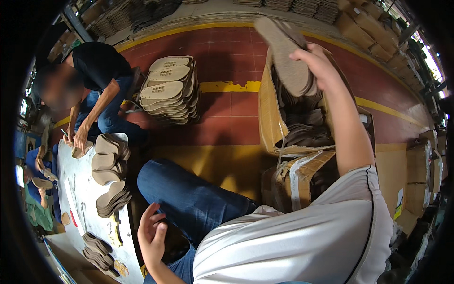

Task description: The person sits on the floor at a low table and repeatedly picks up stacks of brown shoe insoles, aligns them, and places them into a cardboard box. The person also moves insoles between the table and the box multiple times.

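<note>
The right hand [319,66] is clamped on a small bundle of grey-brown shoe soles [283,54], thumb across the upper face, the fingers largely hidden behind. The bundle lies to the left of that hand, mostly over the open cardboard box [268,116]; its long axis runs from far left to near right, the far end beyond the box's rim. Whether the bundle touches the box cannot be determined. The right arm is extended forward, nearly straight. The left hand [152,236] is well apart from the bundle, fingers loosely curled, nothing visible in it; it is raised beside the thigh, near the surface [78,184], where a stack of soles [113,201] sits forward and left of it.
</note>
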The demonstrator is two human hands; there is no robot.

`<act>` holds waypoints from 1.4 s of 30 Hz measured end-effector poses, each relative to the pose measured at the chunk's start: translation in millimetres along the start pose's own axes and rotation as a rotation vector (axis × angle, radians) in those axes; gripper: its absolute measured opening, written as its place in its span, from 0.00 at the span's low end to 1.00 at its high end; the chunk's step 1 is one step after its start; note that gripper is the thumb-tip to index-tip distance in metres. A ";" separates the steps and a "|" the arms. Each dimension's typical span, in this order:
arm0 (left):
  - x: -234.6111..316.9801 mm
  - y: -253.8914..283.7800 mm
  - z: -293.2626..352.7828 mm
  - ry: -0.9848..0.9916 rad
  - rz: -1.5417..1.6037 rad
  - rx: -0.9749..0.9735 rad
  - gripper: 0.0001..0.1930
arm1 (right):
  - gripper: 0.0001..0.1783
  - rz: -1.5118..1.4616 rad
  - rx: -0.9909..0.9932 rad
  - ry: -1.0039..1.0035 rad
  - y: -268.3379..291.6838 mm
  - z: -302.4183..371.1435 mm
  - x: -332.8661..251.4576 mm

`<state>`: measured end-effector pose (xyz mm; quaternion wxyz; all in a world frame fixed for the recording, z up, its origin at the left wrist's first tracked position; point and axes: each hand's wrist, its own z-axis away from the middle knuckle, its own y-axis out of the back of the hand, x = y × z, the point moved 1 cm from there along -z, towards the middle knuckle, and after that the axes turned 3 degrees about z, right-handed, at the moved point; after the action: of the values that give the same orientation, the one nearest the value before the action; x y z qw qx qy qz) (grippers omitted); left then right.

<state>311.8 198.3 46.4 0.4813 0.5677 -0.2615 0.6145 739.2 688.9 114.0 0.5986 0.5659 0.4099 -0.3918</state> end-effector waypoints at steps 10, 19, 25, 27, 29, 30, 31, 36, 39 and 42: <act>-45.2 38.7 39.9 0.158 -0.316 0.205 0.32 | 0.65 0.893 0.411 -0.206 79.7 -109.9 175.9; -24.4 24.9 40.7 0.289 -0.555 0.026 0.35 | 0.70 0.256 0.264 -0.219 71.7 -114.4 322.6; -20.4 27.3 27.7 0.348 -0.738 -0.076 0.36 | 0.62 0.546 0.463 -0.141 60.8 -117.6 319.3; -29.5 29.2 26.0 0.341 -0.644 -0.035 0.35 | 0.60 0.540 0.568 -0.225 61.0 -119.8 303.7; -34.9 29.0 23.8 0.327 -0.625 -0.011 0.35 | 0.60 0.643 0.607 -0.192 64.6 -121.8 294.8; -36.5 27.9 24.3 0.326 -0.616 0.004 0.35 | 0.60 0.701 0.604 -0.198 63.1 -122.8 286.5; -38.1 26.7 25.1 0.347 -0.628 -0.003 0.35 | 0.60 0.758 0.599 -0.205 59.6 -124.2 278.6; -54.8 26.6 24.1 0.425 -0.670 -0.077 0.37 | 0.60 1.235 0.365 -0.232 26.9 -125.9 282.6; -56.0 17.2 21.2 0.401 -0.719 -0.112 0.37 | 0.67 1.159 0.119 -0.351 17.9 -139.8 296.7; -61.3 17.0 28.3 0.385 -0.655 -0.081 0.37 | 0.67 0.896 0.106 -0.431 36.6 -166.5 297.0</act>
<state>302.7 148.9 -1.8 0.7146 0.4758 0.0048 0.5128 871.5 855.5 -154.3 0.7496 0.6221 -0.0267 -0.2244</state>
